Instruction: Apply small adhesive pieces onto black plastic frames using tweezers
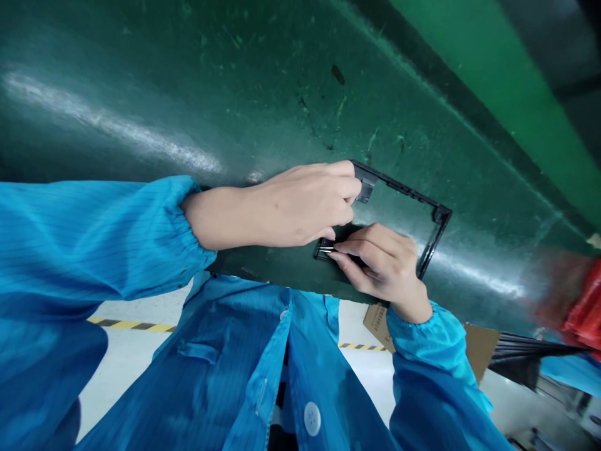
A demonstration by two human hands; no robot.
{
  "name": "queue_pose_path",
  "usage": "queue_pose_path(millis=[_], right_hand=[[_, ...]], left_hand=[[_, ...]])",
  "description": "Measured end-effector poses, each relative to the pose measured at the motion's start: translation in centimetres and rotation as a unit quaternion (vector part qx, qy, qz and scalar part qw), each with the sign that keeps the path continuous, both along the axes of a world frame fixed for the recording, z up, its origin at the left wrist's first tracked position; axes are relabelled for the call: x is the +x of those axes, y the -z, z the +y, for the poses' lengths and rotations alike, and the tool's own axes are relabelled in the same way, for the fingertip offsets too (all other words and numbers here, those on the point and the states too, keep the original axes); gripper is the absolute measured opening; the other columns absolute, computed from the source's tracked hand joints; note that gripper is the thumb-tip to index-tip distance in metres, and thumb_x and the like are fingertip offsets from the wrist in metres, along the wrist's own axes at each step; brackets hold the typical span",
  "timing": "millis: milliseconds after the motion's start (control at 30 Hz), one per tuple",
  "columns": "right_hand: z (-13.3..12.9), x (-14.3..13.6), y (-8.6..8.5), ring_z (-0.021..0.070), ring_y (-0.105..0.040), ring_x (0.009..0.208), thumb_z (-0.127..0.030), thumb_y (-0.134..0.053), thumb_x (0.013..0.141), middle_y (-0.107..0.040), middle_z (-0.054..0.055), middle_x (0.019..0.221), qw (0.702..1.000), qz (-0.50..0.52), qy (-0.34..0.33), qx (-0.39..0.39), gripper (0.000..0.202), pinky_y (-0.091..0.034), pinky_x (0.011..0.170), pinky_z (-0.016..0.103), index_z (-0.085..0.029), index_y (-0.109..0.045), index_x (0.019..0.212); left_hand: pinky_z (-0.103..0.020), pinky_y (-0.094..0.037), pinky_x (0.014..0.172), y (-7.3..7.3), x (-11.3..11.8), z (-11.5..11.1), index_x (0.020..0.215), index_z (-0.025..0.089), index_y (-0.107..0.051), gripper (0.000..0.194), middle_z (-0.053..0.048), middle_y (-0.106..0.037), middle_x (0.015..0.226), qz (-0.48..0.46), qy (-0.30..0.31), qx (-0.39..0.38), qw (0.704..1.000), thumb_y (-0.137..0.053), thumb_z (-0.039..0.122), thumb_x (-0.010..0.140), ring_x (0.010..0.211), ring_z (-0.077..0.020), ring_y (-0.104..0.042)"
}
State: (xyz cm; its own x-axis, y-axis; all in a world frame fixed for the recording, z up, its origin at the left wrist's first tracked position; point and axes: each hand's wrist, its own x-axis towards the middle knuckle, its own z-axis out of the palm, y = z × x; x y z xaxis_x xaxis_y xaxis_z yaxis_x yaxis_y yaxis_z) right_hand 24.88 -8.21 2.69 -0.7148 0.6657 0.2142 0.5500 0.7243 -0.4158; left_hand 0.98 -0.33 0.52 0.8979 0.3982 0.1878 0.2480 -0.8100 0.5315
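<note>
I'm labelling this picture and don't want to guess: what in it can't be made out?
All in the head view:
- Left end of the black frame: mostly hidden by the left hand.
- Left fingertips: curled out of sight, so their exact grip is hidden.
- Whatever the right hand pinches: covered by its fingers.
- Print on the cardboard box: too small.
- Red item: blurred and cut off by the right edge.

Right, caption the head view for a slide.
Left hand and right hand at a thin black frame on a green work surface, blue sleeves reaching in.
</note>
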Motion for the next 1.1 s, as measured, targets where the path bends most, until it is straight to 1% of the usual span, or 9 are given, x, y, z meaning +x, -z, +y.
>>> queue_pose_path(millis=[233,467,600,667,800,900,967,1100], right_hand=[[0.0,0.1,0.0,0.0161,-0.065,0.078,-0.017,-0.082,0.088,-0.074,0.005,0.088,1.0,0.004,0.006,0.003,0.016,-0.05,0.067,0.03,-0.014,-0.072,0.1],[-0.1,0.0,0.0,0.0163,-0.064,0.079,-0.019,-0.081,0.089,-0.073,0.006,0.089,1.0,0.001,0.006,0.004,0.014,-0.051,0.067,0.03,-0.014,-0.072,0.098],[-0.2,-0.1,0.0,0.0169,-0.065,0.08,-0.021,-0.081,0.089,-0.073,0.006,0.092,1.0,-0.007,0.003,0.002,0.015,-0.051,0.067,0.031,-0.015,-0.071,0.099],[-0.2,-0.1,0.1,0.0172,-0.066,0.08,-0.022,-0.08,0.09,-0.073,0.006,0.092,1.0,-0.009,0.003,0.003,0.016,-0.052,0.068,0.031,-0.015,-0.071,0.101],[-0.2,-0.2,0.3,0.0177,-0.067,0.083,-0.026,-0.078,0.093,-0.073,0.006,0.095,1.0,-0.011,0.003,0.015,0.019,-0.053,0.069,0.031,-0.015,-0.071,0.107],[-0.3,-0.2,0.3,0.0173,-0.066,0.083,-0.027,-0.076,0.095,-0.073,0.006,0.097,1.0,-0.012,0.006,0.027,0.021,-0.053,0.069,0.031,-0.016,-0.072,0.112],[-0.4,-0.2,0.3,0.0172,-0.066,0.083,-0.027,-0.076,0.095,-0.073,0.006,0.096,1.0,-0.012,0.005,0.027,0.021,-0.053,0.069,0.031,-0.016,-0.073,0.112],[-0.4,-0.3,0.3,0.0174,-0.066,0.081,-0.027,-0.077,0.094,-0.073,0.007,0.094,1.0,-0.01,-0.002,0.025,0.02,-0.052,0.068,0.031,-0.014,-0.075,0.109]], left_hand=[[-0.046,-0.056,0.095,-0.1,-0.3,-0.1,0.094,0.016,-0.074,0.027,-0.009,-0.064,0.109,0.005,0.003,0.002,1.0,-0.055,0.032,0.106,0.12,-0.0306,-0.059],[-0.046,-0.056,0.095,-0.1,-0.4,-0.1,0.094,0.017,-0.073,0.025,-0.009,-0.063,0.109,0.008,0.003,0.015,1.0,-0.058,0.033,0.106,0.118,-0.031,-0.058],[-0.047,-0.056,0.098,-0.1,-0.5,0.0,0.095,0.016,-0.074,0.024,-0.009,-0.062,0.11,0.015,0.007,0.017,1.0,-0.059,0.032,0.106,0.122,-0.0324,-0.058],[-0.049,-0.057,0.099,-0.1,-0.5,0.0,0.096,0.015,-0.075,0.027,-0.009,-0.061,0.108,0.018,0.012,0.021,1.0,-0.057,0.032,0.107,0.123,-0.0329,-0.058],[-0.05,-0.058,0.101,0.0,-0.8,0.0,0.099,0.016,-0.076,0.037,-0.008,-0.061,0.106,0.017,0.018,0.045,0.999,-0.048,0.036,0.111,0.122,-0.0308,-0.059],[-0.05,-0.057,0.103,0.1,-1.0,0.0,0.101,0.017,-0.076,0.033,-0.007,-0.061,0.109,0.006,0.012,0.032,0.999,-0.053,0.039,0.11,0.125,-0.0305,-0.058],[-0.051,-0.057,0.104,0.1,-1.1,0.0,0.101,0.017,-0.076,0.03,-0.007,-0.061,0.11,0.003,0.011,0.025,1.0,-0.057,0.039,0.108,0.125,-0.0311,-0.057],[-0.051,-0.056,0.104,0.0,-1.2,0.0,0.1,0.015,-0.075,0.029,-0.007,-0.061,0.112,-0.005,0.01,0.023,1.0,-0.059,0.038,0.107,0.124,-0.0314,-0.058]])
